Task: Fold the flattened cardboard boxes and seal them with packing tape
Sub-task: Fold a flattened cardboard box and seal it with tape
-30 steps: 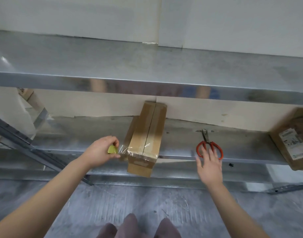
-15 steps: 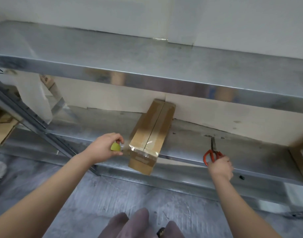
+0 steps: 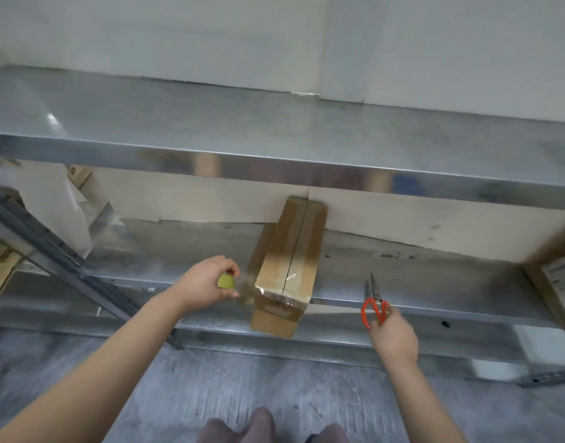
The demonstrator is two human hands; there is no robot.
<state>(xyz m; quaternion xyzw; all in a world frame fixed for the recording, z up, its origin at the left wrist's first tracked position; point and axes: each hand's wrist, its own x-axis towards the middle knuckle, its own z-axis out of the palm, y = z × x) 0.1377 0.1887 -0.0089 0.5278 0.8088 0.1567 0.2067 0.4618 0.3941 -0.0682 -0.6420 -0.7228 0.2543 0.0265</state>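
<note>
Narrow brown box (image 3: pixel 287 266), centre seam, clear tape (image 3: pixel 286 295) across near end, overhangs lower metal shelf (image 3: pixel 434 282) edge; left hand (image 3: pixel 204 282) pinches green tape roll (image 3: pixel 226 281) just beside it, right hand (image 3: pixel 394 337) grips red scissors (image 3: pixel 374 303).

A storeroom or warehouse: bare galvanized metal shelving (image 3: pixel 274 132), concrete floor (image 3: pixel 274 378), labelled carton (image 3: pixel 559 279).

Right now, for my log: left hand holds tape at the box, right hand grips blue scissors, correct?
No: the head view shows red-handled scissors in the right hand. The left hand does hold tape at the box.
</note>
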